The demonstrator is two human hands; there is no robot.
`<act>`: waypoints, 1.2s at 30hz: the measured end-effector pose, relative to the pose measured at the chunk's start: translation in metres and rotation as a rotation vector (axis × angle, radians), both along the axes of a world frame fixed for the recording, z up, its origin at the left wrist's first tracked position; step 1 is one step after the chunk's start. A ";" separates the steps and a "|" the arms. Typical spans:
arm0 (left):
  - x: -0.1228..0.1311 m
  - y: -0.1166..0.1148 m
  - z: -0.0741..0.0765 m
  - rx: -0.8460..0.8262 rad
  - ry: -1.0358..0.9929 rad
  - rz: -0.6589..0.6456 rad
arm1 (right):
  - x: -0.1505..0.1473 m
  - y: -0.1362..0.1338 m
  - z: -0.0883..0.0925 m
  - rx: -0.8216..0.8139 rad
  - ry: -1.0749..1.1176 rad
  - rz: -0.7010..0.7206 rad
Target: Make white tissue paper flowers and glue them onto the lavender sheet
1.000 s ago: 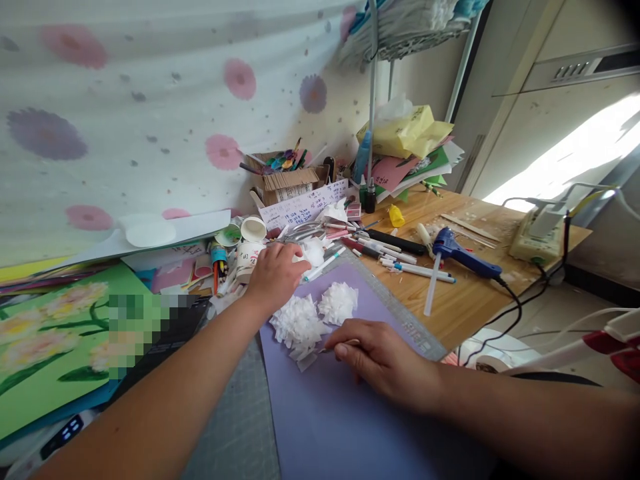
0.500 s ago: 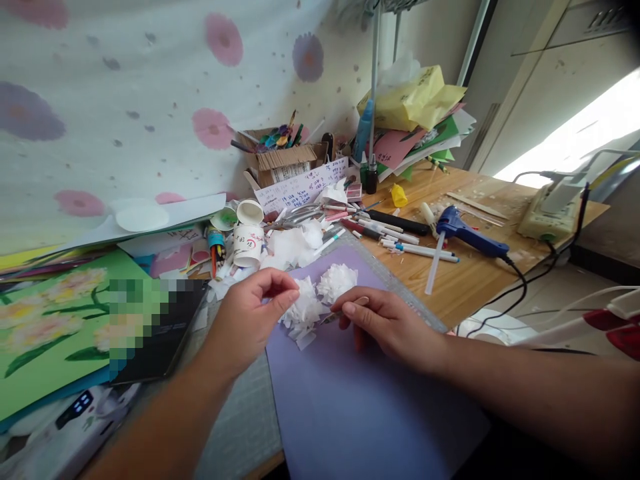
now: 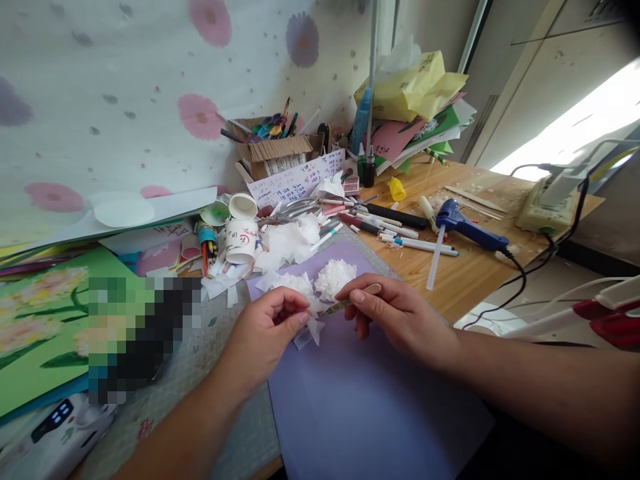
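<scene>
Back from the tissue scraps point(image 3: 289, 241), the left hand point(image 3: 263, 337) is pinching what looks like a petal point(image 3: 314, 331) by the paper flower point(image 3: 294, 283) on the purple sheet point(image 3: 360, 407), the right hand point(image 3: 397, 310) gripping a slim stick point(image 3: 338, 307), seemingly placing petals, now needing steadiness.

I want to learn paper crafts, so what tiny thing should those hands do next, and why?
I'd probably press the tip of the slim tool gently onto the white tissue piece: the right hand points the tool toward it, while the left hand seems to pinch it beside the ruffled white paper cluster.
</scene>
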State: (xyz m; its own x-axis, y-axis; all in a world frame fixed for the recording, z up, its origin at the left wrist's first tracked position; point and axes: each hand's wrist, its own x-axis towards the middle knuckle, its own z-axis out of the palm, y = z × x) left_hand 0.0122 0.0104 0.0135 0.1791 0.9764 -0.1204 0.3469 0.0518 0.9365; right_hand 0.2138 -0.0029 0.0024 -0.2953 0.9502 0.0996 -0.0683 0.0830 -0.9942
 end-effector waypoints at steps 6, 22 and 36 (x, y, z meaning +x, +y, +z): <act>-0.003 0.004 -0.004 0.040 0.033 -0.006 | -0.003 -0.002 -0.002 0.099 -0.088 0.085; -0.008 0.006 -0.006 -0.024 -0.015 0.010 | -0.015 0.001 -0.006 0.344 -0.361 0.109; -0.014 0.007 -0.005 0.071 0.198 0.006 | -0.031 0.007 0.003 0.436 -0.663 0.164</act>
State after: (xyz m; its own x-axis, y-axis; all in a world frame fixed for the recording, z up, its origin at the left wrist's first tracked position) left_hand -0.0016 0.0169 0.0085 0.1533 0.9846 -0.0839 0.5245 -0.0091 0.8514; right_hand 0.1827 0.0039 0.0059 -0.5554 0.8056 0.2060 0.4790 0.5125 -0.7126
